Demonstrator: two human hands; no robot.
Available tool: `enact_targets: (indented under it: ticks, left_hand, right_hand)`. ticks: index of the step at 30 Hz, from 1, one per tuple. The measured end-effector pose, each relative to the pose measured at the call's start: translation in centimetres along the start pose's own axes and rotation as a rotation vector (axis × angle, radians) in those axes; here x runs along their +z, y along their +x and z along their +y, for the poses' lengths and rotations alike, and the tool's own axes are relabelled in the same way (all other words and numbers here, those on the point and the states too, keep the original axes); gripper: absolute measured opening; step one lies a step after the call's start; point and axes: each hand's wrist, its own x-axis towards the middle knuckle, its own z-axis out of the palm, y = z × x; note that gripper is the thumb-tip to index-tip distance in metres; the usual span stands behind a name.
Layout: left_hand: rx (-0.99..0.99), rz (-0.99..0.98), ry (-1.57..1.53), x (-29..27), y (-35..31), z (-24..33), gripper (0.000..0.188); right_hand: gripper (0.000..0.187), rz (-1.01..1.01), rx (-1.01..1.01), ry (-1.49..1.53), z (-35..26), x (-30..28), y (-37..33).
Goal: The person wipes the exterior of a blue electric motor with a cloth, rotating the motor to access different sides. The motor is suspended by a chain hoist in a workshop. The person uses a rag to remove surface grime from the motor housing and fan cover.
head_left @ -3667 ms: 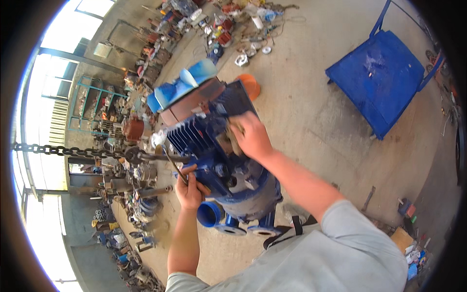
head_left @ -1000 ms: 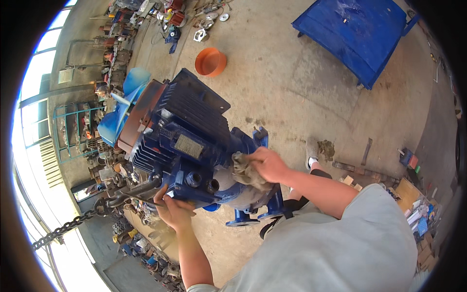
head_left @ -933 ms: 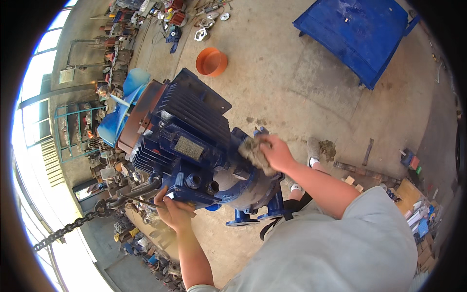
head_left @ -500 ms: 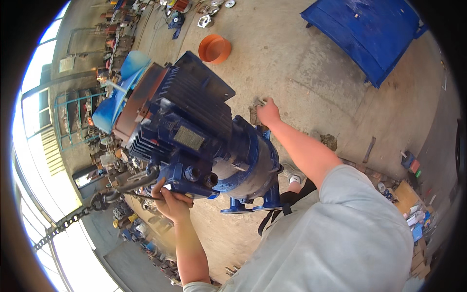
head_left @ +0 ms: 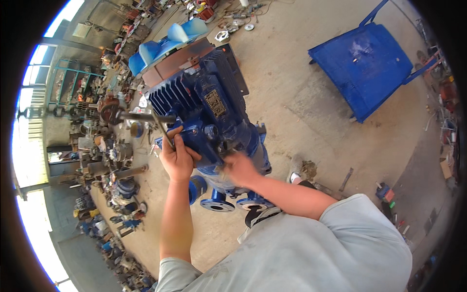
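Note:
A dark blue electric motor (head_left: 224, 104) on a pump body hangs tilted in front of me, with a bare light blue fan (head_left: 170, 41) at its far end. Two round pipe flanges (head_left: 217, 206) show at its near, lower end. My left hand (head_left: 178, 158) is closed round a thin metal rod (head_left: 162, 127), beside the motor's terminal box (head_left: 195, 141). Close by, a hook (head_left: 148, 118) on a chain reaches the motor's side. Blurred by motion, my right hand (head_left: 239, 169) is at the box's round cable openings (head_left: 212, 130); whether it holds anything is unclear.
A blue metal table (head_left: 365, 70) stands on the concrete floor at the far right. Machine parts (head_left: 124, 187) crowd the left side below the windows. A hammer-like tool (head_left: 346, 179) lies on the floor to the right, near my foot (head_left: 295, 168).
My right hand has come from beyond the motor's right side to the terminal box. The motor appears more upright and the view has shifted. My left hand stays by the box with the rod.

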Motion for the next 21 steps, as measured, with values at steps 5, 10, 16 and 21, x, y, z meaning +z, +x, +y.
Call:
enact_targets:
  ticks: [5, 10, 16, 21]
  left_hand:
    - [0.005, -0.059, 0.016, 0.5, 0.6, 0.4, 0.025]
    - [0.037, -0.079, 0.083, 0.6, 1.3, 1.7, 0.025]
    - [0.096, -0.102, 0.073, 1.2, 2.1, 1.6, 0.026]
    - [0.119, -0.13, 0.044, 0.9, 2.1, 1.0, 0.026]
  right_hand:
    - [0.032, 0.413, 0.36, 0.155, -1.1, -2.7, 0.4]
    - [0.043, 0.906, -0.038, 0.071, -1.4, -1.3, 3.8]
    - [0.046, 0.393, -0.327, -0.307, 1.2, 3.2, 3.4]
    - [0.048, 0.343, -0.716, -0.802, 1.0, 2.9, 1.9]
